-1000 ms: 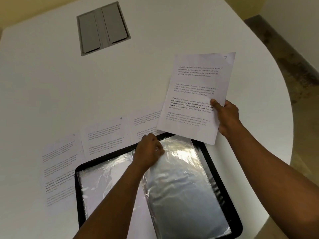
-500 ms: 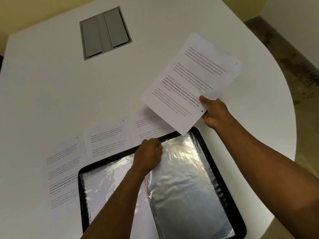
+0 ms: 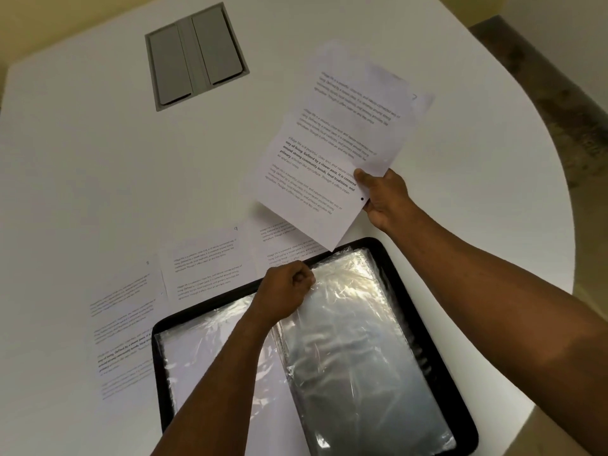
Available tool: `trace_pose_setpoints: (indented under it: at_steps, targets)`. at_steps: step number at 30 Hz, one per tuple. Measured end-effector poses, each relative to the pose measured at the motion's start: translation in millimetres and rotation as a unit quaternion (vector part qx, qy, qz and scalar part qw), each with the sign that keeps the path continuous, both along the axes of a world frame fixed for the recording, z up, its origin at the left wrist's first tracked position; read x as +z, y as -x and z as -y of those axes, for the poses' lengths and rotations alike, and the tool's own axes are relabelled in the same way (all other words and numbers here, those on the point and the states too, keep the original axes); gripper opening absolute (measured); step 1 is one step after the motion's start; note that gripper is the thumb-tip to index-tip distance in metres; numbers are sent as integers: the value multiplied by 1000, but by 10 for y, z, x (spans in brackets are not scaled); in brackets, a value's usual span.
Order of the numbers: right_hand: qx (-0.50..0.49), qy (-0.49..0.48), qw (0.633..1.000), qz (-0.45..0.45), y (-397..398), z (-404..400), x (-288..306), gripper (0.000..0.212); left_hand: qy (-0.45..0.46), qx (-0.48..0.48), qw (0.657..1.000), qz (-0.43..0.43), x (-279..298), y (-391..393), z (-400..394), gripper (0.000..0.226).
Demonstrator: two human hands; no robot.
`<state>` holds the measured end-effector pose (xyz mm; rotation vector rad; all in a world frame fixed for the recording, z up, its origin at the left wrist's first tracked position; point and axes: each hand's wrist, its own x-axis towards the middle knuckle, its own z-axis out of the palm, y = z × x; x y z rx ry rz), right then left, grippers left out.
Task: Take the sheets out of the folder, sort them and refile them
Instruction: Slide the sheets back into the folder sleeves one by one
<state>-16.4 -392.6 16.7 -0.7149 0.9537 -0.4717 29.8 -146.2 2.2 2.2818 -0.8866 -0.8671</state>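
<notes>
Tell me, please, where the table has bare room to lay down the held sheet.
Bare table lies between the grey hatch and the row of sheets, and beyond the held sheet. Around the folder it is crowded.

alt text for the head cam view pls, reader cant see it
The right hand holds up printed sheets over a white table; the left hand pinches a plastic sleeve of an open black folder, loose pages beside it.

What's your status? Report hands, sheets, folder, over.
Right hand pinches one printed sheet above table. Left hand grips plastic sleeve of open folder. Three sheets laid out beside folder. Nothing blocking.
</notes>
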Motion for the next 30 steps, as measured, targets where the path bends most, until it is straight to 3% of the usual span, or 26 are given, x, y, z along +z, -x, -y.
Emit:
trace_pose_setpoints:
  at_steps: [6,12,21,26,30]
  targets:
    - [46,15,999,-20,-175,-156,-80,36,22,17,999,-29,3,52,-43,17]
    - [145,36,988,-47,-194,-251,-107,39,26,26,999,18,21,39,-32,14]
    - [209,101,970,-67,-71,-41,-76,37,34,34,998,36,-22,55,25,9]
    - [294,165,936,-103,-69,40,-124,42,42,46,997,34,-37,4,36,4]
    - [355,179,909,-123,-63,99,-133,47,8,44,999,23,-38,-63,-36,13]
